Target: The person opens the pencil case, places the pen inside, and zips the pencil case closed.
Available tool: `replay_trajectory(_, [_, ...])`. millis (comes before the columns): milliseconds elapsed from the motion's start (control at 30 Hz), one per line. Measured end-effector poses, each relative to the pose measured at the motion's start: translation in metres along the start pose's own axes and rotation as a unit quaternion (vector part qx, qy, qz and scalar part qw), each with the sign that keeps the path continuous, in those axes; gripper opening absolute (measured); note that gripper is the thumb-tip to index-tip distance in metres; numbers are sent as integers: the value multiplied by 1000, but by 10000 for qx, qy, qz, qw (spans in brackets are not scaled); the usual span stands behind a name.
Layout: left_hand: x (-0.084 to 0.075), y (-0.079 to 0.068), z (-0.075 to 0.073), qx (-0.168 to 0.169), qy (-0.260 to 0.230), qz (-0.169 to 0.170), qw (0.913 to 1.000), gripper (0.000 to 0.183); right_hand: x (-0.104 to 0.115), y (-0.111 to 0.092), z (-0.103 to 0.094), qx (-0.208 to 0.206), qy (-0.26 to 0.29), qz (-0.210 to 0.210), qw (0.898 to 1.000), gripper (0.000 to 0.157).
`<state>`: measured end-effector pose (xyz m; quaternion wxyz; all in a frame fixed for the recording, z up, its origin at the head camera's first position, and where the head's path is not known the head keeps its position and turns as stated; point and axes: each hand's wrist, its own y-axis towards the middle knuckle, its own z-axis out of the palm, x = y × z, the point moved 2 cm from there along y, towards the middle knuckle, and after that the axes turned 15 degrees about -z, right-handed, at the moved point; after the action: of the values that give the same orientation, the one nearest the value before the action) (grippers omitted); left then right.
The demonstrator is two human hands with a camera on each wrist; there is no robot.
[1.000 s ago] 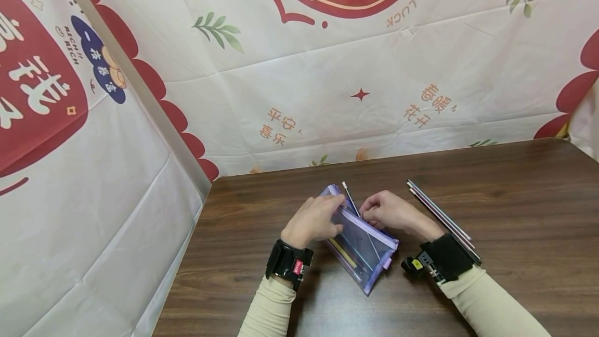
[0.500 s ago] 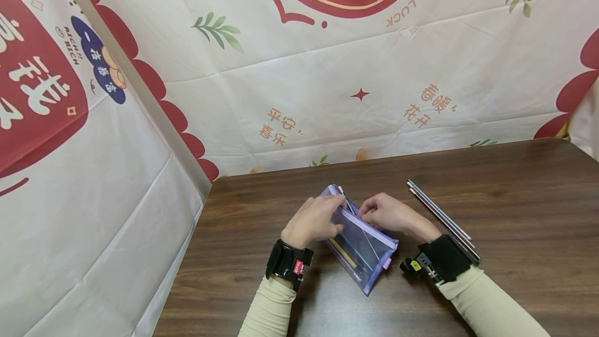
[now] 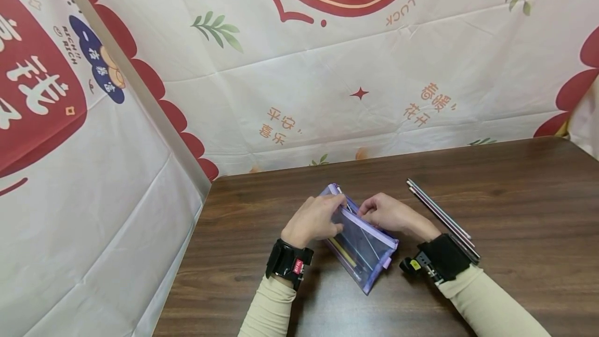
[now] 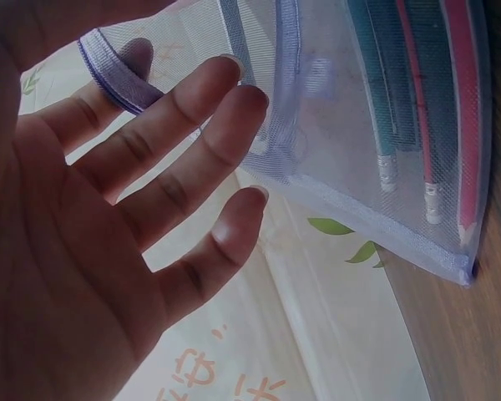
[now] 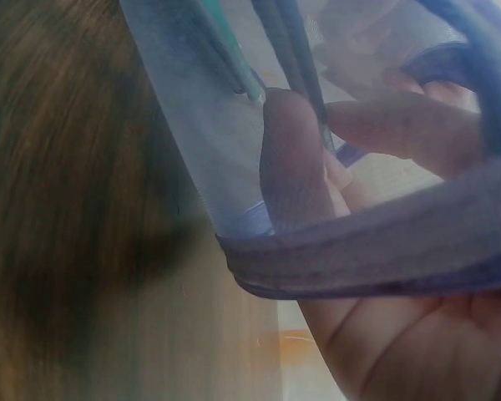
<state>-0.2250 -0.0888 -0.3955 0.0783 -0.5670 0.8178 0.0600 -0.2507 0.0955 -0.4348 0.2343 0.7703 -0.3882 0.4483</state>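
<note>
A purple-edged mesh pencil case (image 3: 359, 241) is held up at a slant over the table. My left hand (image 3: 314, 220) grips its zippered rim (image 4: 121, 71) at the left end, the other fingers spread beside the mesh. Through the mesh, a teal pencil (image 4: 380, 100) and a pink pencil (image 4: 463, 109) show inside, along with a yellow one (image 3: 345, 255). My right hand (image 3: 392, 216) reaches in through the open mouth. Inside, its thumb (image 5: 294, 159) and finger pinch a dark pencil (image 5: 294, 50), whose far end is hidden in the head view.
Several pencils (image 3: 440, 212) lie side by side on the brown wooden table (image 3: 529, 212), right of the case and partly behind the right wrist strap. A printed white cloth (image 3: 299, 77) hangs along the table's back, and another hangs at the left.
The dark pencil, which stuck out above the case's rim, has slid down and left into the case with my right hand on it. My left hand stays in place.
</note>
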Motion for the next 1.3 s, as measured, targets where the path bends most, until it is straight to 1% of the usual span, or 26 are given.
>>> replay_trajectory(700, [1, 1, 0, -53, 8, 55, 10000, 32, 2, 1, 0, 94, -1, -42, 9999, 16])
replay_trajectory(933, [1, 0, -1, -63, -11, 57, 10000, 32, 2, 0, -2, 73, 14, -41, 10000, 15])
replay_trajectory(1300, [2, 0, -1, 12, -85, -17, 10000, 34, 4, -4, -10, 226, 168, -131, 9995, 16])
